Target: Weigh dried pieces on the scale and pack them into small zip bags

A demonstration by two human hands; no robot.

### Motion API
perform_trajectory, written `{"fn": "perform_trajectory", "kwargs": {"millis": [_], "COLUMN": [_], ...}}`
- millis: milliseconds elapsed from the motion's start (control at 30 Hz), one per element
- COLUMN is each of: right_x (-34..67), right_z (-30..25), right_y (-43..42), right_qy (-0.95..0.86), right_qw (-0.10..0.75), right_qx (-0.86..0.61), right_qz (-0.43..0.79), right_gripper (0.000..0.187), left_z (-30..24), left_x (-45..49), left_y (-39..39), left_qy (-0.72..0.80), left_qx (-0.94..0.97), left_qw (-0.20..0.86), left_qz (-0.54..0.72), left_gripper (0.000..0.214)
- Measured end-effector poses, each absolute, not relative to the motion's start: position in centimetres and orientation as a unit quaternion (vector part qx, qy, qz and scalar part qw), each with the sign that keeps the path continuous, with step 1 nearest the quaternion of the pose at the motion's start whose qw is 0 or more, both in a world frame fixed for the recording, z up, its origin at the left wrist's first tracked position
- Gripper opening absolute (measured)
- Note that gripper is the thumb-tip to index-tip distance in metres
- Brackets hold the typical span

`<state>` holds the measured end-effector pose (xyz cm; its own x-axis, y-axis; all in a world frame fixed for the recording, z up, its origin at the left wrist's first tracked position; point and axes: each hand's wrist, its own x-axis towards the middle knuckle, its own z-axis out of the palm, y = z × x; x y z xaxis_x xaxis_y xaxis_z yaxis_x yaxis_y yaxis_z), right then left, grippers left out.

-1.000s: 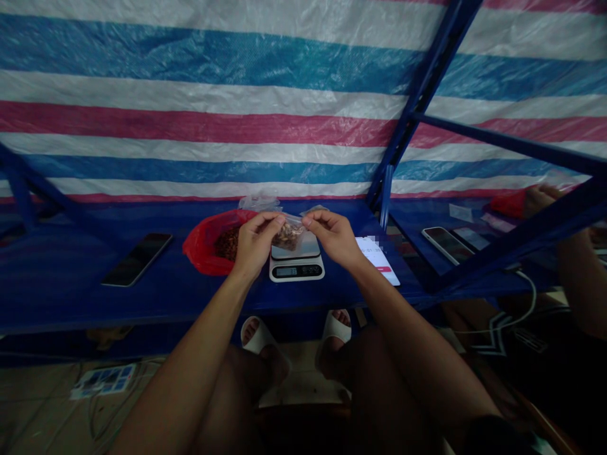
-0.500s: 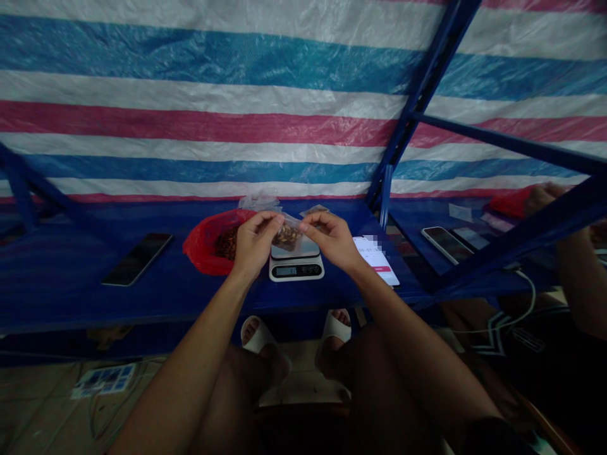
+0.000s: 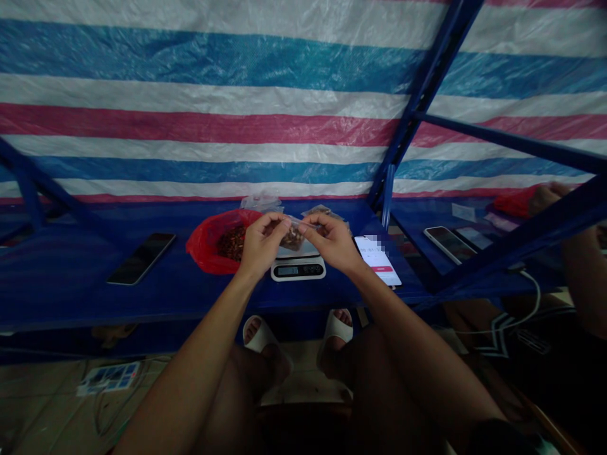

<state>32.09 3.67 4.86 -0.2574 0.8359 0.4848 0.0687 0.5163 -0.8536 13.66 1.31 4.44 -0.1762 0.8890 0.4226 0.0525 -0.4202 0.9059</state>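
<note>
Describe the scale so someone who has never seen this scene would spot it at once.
Start at the blue table below the striped sheet. Just right of the red bag, beneath the clear bag held by left hand and right hand, sits the scale. Unlike the dark phone and lit phone nearby, it has a rounded white front and a black strip with a small display.

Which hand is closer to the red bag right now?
The left hand: it is just right of the red bag, overlapping its edge in view. The right hand is farther off, pinching the right side of the small clear bag.
</note>
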Motion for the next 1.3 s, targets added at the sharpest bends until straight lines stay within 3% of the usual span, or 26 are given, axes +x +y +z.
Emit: {"fn": "perform_trajectory", "kwargs": {"millis": [400,667,1300], "right_x": [32.0,32.3,34.4], "right_z": [5.3,5.7,5.9], "right_y": [3.4,3.1,4.4], "right_qy": [-0.702,-0.717,-0.658], "right_qw": [0.513,0.509,0.528], "right_qx": [-0.317,-0.322,-0.36], "right_qz": [0.379,0.351,0.398], "right_gripper": [0.044,0.041,0.053], "left_z": [4.8,5.5,5.6], "left_x": [14.3,13.9,13.2], "left_y": [1.0,0.8,1.1], "left_qy": [0.425,0.42,0.435], "left_qx": [0.575,0.58,0.554], "left_qw": [0.345,0.34,0.314], "left_qz": [0.608,0.61,0.637], "left_gripper": [0.035,0.025,0.023]}}
